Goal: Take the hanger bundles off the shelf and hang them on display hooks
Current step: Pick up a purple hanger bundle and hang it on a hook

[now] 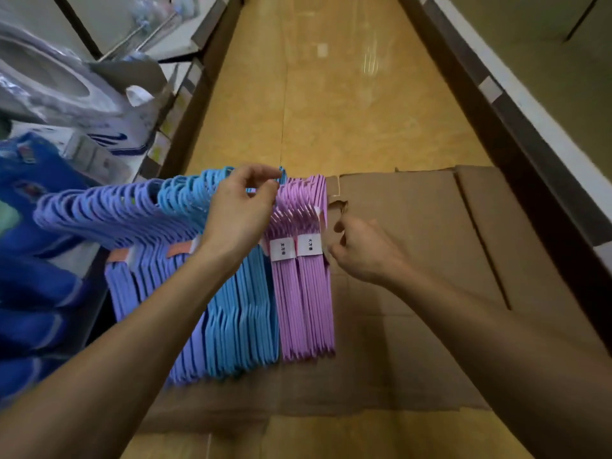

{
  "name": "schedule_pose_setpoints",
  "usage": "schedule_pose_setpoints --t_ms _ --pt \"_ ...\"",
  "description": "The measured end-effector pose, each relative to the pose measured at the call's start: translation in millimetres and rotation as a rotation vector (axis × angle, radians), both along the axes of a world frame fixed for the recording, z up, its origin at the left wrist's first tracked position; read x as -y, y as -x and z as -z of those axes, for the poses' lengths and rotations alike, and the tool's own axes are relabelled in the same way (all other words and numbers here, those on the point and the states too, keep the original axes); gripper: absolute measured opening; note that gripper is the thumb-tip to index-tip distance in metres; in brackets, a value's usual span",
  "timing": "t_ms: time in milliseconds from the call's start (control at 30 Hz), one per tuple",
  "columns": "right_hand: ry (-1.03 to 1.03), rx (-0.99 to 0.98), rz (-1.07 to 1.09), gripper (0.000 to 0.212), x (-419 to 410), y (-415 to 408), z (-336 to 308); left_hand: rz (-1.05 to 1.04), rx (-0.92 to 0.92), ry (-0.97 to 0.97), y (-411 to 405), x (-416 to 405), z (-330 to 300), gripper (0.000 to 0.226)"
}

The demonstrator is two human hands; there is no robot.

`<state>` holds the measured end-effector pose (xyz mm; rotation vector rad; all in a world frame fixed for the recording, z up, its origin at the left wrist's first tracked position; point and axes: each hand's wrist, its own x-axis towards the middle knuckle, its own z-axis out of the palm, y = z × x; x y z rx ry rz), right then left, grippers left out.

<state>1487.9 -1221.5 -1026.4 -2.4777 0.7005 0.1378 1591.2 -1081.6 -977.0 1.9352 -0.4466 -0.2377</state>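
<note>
The hanger bundles hang in a row at the frame's centre, hooks up at 12 o'clock, bodies dropping toward 6 o'clock: purple hangers (126,226) at 9 o'clock, blue hangers (238,313) in the middle, pink hangers (304,293) at 3 o'clock of those. What the hooks sit on is hidden. The left hand (236,210) pinches a blue hook at the top of the row, thumb and forefinger closed on it. The right hand (364,250) is curled just beside the pink bundles; whether its fingers grip anything, I cannot tell.

2 white paper bands (296,248) wrap the pink bundles, so each should lift as 1 stiff block. The plastic looks light, smooth and likely slippery; a squeeze low on the body may let hangers fan or slide. Taking hold near the band or under the gathered hooks seems safest. Flattened cardboard (430,260) lies on the yellow floor (331,94) at 3 o'clock; a shelf (185,104) of packaged goods runs along 9 to 11 o'clock.
</note>
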Motion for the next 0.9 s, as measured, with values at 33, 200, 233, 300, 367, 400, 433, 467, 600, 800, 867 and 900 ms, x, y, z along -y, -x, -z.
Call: schedule_pose_setpoints --t_ms 33,200,233,300,367,400,433,467,600,800,867,900 --pt "-0.015 -0.016 -0.011 0.026 1.9 0.7 6.9 0.051 0.069 -0.077 -0.9 1.9 7.2 0.016" --pt "0.067 -0.167 -0.031 0.033 22.4 6.1 23.1 0.304 0.431 -0.382 -8.6 9.2 21.4 0.021" --pt "0.083 -0.182 -0.009 0.033 27.1 6.8 24.1 0.339 0.476 -0.451 -9.9 9.6 22.2 0.025" --pt "0.093 -0.199 0.022 0.032 32.9 9.6 23.1 0.38 0.504 -0.559 -14.4 9.5 25.1 0.032" --pt "0.093 -0.233 0.025 0.033 34.8 13.9 22.2 0.393 0.475 -0.626 -17.5 8.6 26.0 0.042" --pt "0.087 -0.255 0.018 0.034 35.0 16.3 22.1 0.396 0.461 -0.654 -18.7 8.4 25.8 0.047" --pt "0.083 -0.273 0.012 0.035 34.5 17.7 22.3 0.401 0.448 -0.677 -19.7 8.3 24.9 0.052" --pt "0.083 -0.288 0.009 0.036 32.9 18.8 20.7 0.408 0.435 -0.692 -20.7 8.1 24.3 0.055" --pt "0.077 -0.302 -0.019 0.036 21.7 18.9 17.3 0.483 0.404 -0.753 -25.2 7.0 22.0 0.064" --pt "0.047 -0.374 -0.082 0.041 1.4 16.7 19.2 0.545 0.433 -0.792 -31.7 11.1 20.6 0.075" --pt "-0.025 -0.389 -0.081 0.043 -4.5 15.0 17.1 0.552 0.43 -0.781 -32.6 14.1 21.3 0.076" --pt "-0.071 -0.389 -0.072 0.044 -7.9 13.8 16.3 0.557 0.419 -0.762 -32.9 15.8 20.6 0.075"
